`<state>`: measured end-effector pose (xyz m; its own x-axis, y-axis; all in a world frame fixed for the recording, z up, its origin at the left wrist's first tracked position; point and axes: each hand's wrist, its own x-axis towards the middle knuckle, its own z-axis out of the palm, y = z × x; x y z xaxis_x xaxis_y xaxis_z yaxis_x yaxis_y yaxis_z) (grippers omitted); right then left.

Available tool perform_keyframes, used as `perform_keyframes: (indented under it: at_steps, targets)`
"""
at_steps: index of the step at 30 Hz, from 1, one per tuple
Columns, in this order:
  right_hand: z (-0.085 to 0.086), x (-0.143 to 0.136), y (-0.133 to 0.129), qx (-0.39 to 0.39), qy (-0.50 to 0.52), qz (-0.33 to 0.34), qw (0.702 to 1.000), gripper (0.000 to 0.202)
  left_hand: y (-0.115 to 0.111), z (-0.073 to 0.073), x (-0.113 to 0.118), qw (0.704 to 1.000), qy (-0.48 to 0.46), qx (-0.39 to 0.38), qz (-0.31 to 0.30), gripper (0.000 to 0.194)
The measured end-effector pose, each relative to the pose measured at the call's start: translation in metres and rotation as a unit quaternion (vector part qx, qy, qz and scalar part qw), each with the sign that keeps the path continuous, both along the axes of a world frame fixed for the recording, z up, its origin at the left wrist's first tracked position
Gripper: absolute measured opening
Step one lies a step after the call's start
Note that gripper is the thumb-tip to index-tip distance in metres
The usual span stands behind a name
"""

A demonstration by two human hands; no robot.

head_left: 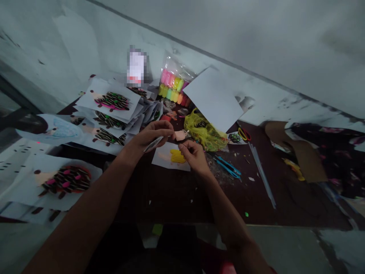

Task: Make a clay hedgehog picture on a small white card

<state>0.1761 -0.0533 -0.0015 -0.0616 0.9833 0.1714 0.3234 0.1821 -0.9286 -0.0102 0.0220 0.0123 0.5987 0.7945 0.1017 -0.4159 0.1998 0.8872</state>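
"Set your clock on the small white card [157,163], twelve pointing away from you. Where are the hands?"

"The left hand [155,133] is at eleven, its fingers bent around a pale flat tool [153,145]. Its fingertips come to the edge of a peach clay piece [179,136], just off the card at one. I can't tell whether they grip that piece."

"And the right hand [194,155]?"

"At three, thumb and forefinger pinched together. Anything between them is too small to see."

"What's on the card?"

"Yellow clay [177,156] towards three, and a pale peach shape [164,156] towards nine. The right hand overlaps the yellow in this view; I can't say whether they touch."

"How would you work that peach piece well?"

"I'd nip off little bits, since soft clay probably stretches if tugged. I'd lift the right fingers clear of the yellow so it isn't dented or smeared into the peach. And I'd angle that tool away from both clays."

"Anything crowding them?"

"A yellow plastic bag [210,137] at two, so I'd mind the right knuckles. The blue-handled snips [228,166] lie just past three, well apart from the card."
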Motion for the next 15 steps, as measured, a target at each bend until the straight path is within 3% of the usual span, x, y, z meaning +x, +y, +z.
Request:
perform_keyframes:
  at_steps: [3, 8, 15]
  targets:
    - [0.0007, -0.0011, -0.002, 0.011, -0.023, -0.005, 1.0, 0.04, 0.0, 0.0, 0.0001, 1.0, 0.0, 0.002, 0.002, 0.032]
    - [-0.0071, -0.0017, -0.0004, 0.031, -0.057, -0.02, 0.998, 0.017, 0.0039, -0.0029, -0.0021, 0.998, 0.058, 0.006, 0.022, 0.037]
    - [-0.0052, 0.0023, -0.0037, 0.044, -0.203, 0.002, 0.978, 0.031, 0.0081, -0.0077, -0.0002, 0.987, 0.159, -0.012, 0.015, 0.041]
